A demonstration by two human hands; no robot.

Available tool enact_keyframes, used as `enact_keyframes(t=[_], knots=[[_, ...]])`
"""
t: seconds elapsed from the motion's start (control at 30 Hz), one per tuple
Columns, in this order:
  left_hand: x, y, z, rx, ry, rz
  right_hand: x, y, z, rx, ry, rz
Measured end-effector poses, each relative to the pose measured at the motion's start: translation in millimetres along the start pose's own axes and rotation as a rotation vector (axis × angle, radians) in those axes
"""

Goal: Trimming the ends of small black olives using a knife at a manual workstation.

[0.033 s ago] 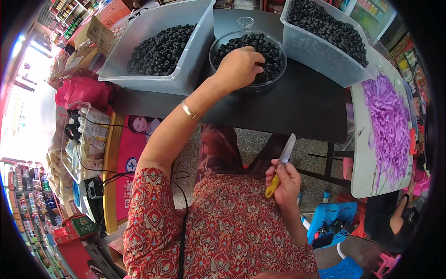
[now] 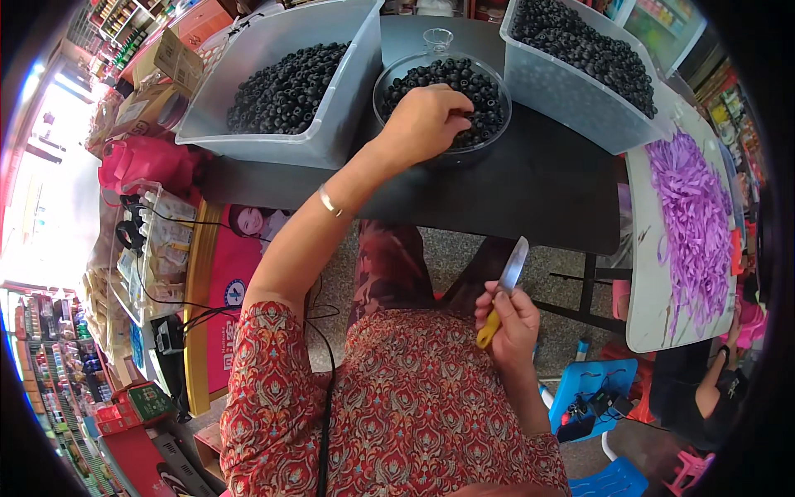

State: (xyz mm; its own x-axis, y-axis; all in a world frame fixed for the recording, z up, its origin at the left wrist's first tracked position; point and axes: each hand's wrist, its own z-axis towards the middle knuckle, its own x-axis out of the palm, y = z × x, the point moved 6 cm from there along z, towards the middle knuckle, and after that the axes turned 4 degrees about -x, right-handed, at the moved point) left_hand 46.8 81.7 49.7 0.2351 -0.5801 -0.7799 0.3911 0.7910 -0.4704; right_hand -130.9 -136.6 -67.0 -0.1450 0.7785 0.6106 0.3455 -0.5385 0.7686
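Yel-hndl knife (image 2: 513, 268) tilted, blade up; dk rnd pcs (image 2: 474, 84) in clr bowl (image 2: 485, 145).

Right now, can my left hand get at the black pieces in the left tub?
Probably yes: the left tub is open-topped, its black pieces uncovered, beside the bowl your left hand is at; only the tub's raised wall stands between.

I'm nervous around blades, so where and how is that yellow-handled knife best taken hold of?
Probably by its yellow handle, coming from the person's own side, behind the blade. The handle slants back toward the body while the bare blade points away, toward the black table, so this approach should avoid the cutting part. The right hand holds it by that end.
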Motion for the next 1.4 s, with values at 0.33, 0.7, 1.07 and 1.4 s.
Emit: enact_keyframes(t=[0.33,0.7,1.07,1.4], knots=[[26,-70,-88,-0.493,0.287,-1.498,51,89,29,-0.608,0.049,-0.595],[42,-99,-120,-0.422,0.148,-1.492,62,89,29,-0.719,0.061,-0.684],[43,-96,-129,-0.449,-0.014,-1.489,58,87,24,-0.608,0.109,-0.546],[45,-93,-129,-0.282,0.053,-1.348,56,88,22,-0.576,0.124,-0.552]])
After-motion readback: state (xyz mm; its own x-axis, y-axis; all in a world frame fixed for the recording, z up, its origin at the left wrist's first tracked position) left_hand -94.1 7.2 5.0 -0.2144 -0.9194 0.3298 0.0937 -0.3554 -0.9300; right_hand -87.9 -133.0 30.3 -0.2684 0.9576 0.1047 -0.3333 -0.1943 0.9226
